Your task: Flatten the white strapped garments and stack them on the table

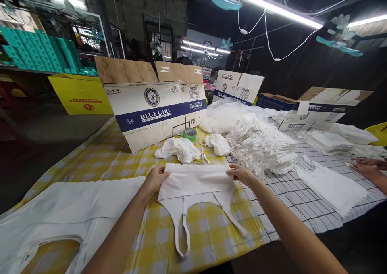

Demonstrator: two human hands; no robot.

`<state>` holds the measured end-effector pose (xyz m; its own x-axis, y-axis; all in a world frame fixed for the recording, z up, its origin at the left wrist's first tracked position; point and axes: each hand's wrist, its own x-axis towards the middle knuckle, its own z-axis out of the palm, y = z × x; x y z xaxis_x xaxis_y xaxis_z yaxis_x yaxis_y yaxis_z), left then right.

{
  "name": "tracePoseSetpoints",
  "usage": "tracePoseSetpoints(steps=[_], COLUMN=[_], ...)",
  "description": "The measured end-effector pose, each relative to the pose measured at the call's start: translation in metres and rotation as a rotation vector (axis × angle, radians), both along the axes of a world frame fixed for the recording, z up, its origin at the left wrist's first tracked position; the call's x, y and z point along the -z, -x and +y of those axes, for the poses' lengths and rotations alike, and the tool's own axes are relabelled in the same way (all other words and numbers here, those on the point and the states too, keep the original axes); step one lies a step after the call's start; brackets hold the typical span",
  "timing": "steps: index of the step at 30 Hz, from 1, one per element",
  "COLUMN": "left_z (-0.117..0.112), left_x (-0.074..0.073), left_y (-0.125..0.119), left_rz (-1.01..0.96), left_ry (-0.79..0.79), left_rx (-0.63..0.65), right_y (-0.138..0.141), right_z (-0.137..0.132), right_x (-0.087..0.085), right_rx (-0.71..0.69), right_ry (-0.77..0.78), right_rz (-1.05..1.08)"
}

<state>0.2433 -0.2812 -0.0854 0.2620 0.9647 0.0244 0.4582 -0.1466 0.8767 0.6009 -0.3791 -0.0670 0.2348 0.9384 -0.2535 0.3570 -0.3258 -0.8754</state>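
Observation:
A white camisole (198,182) lies on the yellow checked tablecloth, its scalloped hem away from me and its two thin straps toward me. My left hand (156,178) pinches its far left corner. At the far right corner my right hand (241,174) has the fabric between thumb and fingers. The hem is stretched fairly straight between both hands. Close to my left forearm lies more white clothing (75,201), spread flat. Just beyond the camisole sit a crumpled white garment (179,149) and a smaller crumpled piece (218,143).
A roll of green tape (190,134) stands by a large Blue Girl carton (160,108). Right of centre rises a tall pile of white garments (263,145). Another person's hands (369,167) are near a flat white garment (332,187) at the right. More cartons (237,86) stand behind.

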Motion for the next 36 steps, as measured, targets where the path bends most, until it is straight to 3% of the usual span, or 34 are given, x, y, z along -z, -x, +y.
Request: tracePoseSetpoints(steps=[3,7,10,12,13,14,16,21,24,27,36], left_z=[0.002,0.003,-0.009,-0.024,-0.033,-0.043,-0.065,-0.126,-0.158,-0.177,-0.192], left_x=[-0.026,-0.086,-0.13,-0.144,-0.143,-0.138,-0.112,-0.011,0.027,0.041,0.053], left_y=[0.001,0.0,0.005,0.015,0.021,0.028,0.044,0.077,0.087,0.091,0.092], left_rz=[-0.146,-0.372,-0.327,-0.236,-0.189,-0.144,-0.068,0.227,0.338,0.372,0.481], left_ry=[-0.007,-0.09,-0.274,-0.377,-0.414,-0.443,-0.477,-0.454,-0.466,-0.51,-0.604], left_rx=[0.036,0.151,0.102,0.04,0.034,0.054,0.177,0.449,0.537,0.572,0.496], right_y=[-0.009,-0.016,-0.014,-0.011,-0.009,-0.006,-0.001,0.014,0.023,0.027,0.023], right_z=[-0.011,-0.015,-0.024,-0.038,-0.047,-0.057,-0.079,-0.137,-0.169,-0.19,-0.215], right_x=[-0.022,-0.063,-0.096,-0.109,-0.11,-0.106,-0.086,-0.003,0.023,0.028,0.045], right_rx=[-0.049,-0.029,-0.004,-0.036,-0.068,-0.109,-0.193,-0.337,-0.373,-0.349,-0.326], right_ry=[-0.042,-0.226,-0.426,-0.55,-0.584,-0.592,-0.551,-0.398,-0.328,-0.313,-0.359], right_rz=[0.137,0.215,0.203,0.147,0.113,0.08,0.027,-0.144,-0.254,-0.349,-0.598])
